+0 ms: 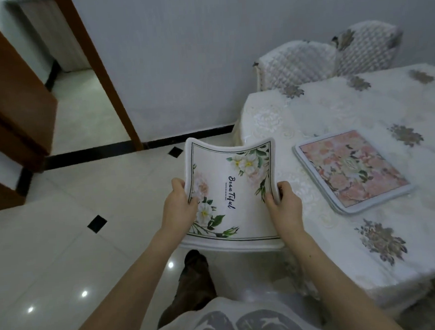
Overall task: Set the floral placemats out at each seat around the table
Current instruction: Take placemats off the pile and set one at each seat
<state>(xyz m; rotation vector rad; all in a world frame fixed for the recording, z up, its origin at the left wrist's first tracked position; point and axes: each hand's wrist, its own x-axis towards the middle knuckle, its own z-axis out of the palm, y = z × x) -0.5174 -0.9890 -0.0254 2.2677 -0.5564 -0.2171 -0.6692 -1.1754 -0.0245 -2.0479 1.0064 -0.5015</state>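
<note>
A white placemat [234,186] printed with white and pink flowers and dark script hangs in the air over the floor, just left of the table. My left hand [179,206] grips its left edge and my right hand [284,202] grips its right edge, so the mat sags in the middle. A second placemat [353,172], pink floral with a pale grey border, lies flat on the table [272,114] near its left end. The table carries a white embroidered cloth with grey flower patches.
Two chairs [296,62] with quilted white covers stand behind the table against the wall. A brown door [8,97] stands open at the left, with a doorway beside it. Glossy white floor tiles spread to the left and front.
</note>
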